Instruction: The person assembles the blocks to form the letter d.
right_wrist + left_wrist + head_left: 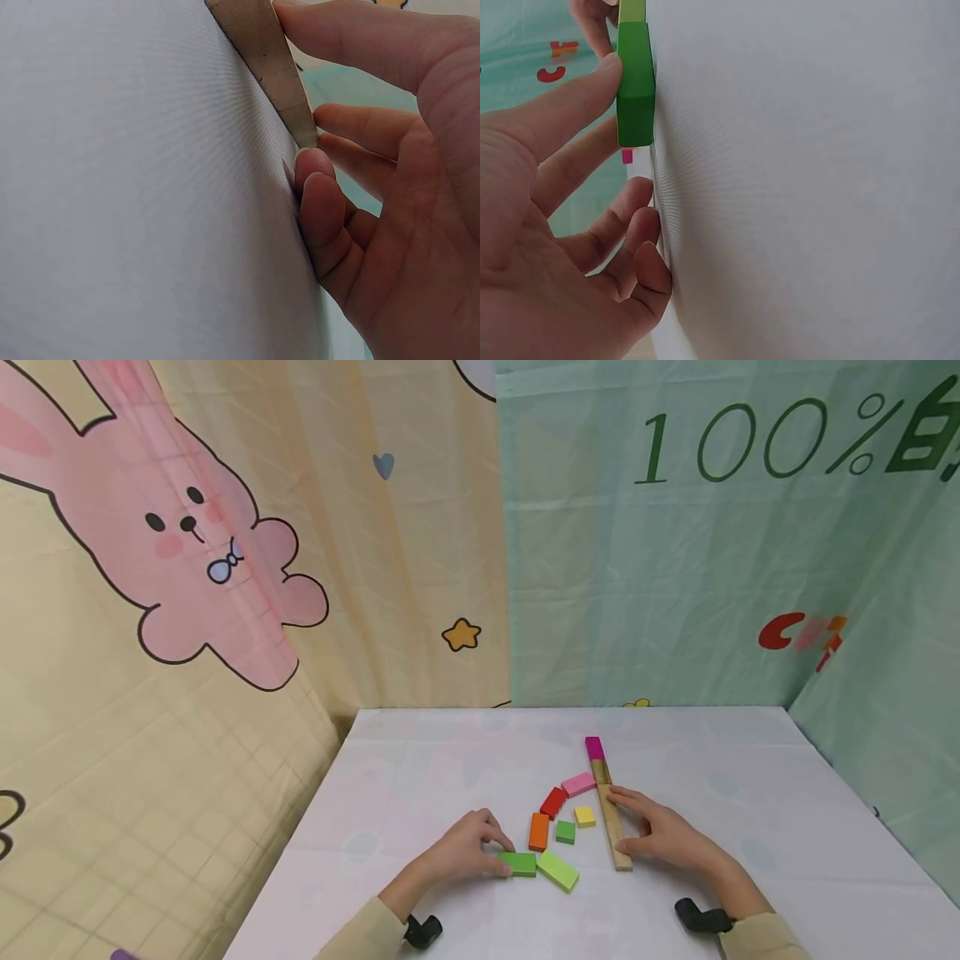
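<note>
My left hand [468, 847] pinches a green wooden block [519, 864] between thumb and index finger; the left wrist view shows the thumb on its side and the other fingers loosely bent near the cloth. A lime-green block [558, 871] lies against its right end. My right hand [667, 835] rests along the right side of a long plain wooden strip [615, 831], with thumb near its close end and fingertips farther up. In the right wrist view, thumb and fingers touch the strip's [262, 64] same side. A shorter brown piece [600, 771] and a magenta block [594, 748] continue its line.
Left of the strip, pink [578, 784], red [553, 802] and orange [538, 832] blocks form a curve. Inside it lie a small yellow block [585, 816] and a small green block [566, 832]. A white cloth covers the table [420, 760]; printed curtains [637, 568] hang behind.
</note>
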`<state>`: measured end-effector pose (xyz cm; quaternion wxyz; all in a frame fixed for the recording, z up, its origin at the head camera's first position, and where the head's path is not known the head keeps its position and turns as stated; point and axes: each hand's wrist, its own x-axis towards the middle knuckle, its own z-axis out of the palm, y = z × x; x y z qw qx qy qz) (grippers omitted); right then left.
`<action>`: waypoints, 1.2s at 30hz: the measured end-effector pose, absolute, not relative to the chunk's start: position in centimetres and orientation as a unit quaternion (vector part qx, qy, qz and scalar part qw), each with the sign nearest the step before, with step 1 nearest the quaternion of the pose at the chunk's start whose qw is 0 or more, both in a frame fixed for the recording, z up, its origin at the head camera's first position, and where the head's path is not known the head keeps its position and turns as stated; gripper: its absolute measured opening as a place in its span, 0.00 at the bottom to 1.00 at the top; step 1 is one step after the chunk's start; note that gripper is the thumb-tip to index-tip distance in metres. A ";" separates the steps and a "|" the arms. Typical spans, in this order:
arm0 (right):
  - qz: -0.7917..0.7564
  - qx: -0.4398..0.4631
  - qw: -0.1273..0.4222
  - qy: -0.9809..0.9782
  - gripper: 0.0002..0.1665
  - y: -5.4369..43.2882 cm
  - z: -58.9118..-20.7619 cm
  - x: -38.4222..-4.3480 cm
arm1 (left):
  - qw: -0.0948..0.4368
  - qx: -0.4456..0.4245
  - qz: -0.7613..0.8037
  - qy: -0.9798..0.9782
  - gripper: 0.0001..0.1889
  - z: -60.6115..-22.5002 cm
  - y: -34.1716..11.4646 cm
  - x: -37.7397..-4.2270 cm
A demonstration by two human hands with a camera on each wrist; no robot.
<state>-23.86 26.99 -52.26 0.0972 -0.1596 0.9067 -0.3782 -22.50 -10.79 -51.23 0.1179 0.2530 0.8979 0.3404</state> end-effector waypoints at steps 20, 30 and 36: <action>-0.387 -0.153 0.100 0.904 0.52 27.0 -52.3 -23.8 | 0.130 0.268 0.364 0.883 0.12 -51.1 -11.5 -22.4; -0.388 -0.149 0.102 0.904 0.52 27.0 -52.4 -23.8 | 0.138 0.272 0.418 0.856 0.12 -51.3 -11.9 -22.5; -0.386 -0.150 0.100 0.905 0.52 27.0 -52.5 -23.8 | 0.149 0.254 0.438 0.849 0.11 -51.3 -12.0 -22.7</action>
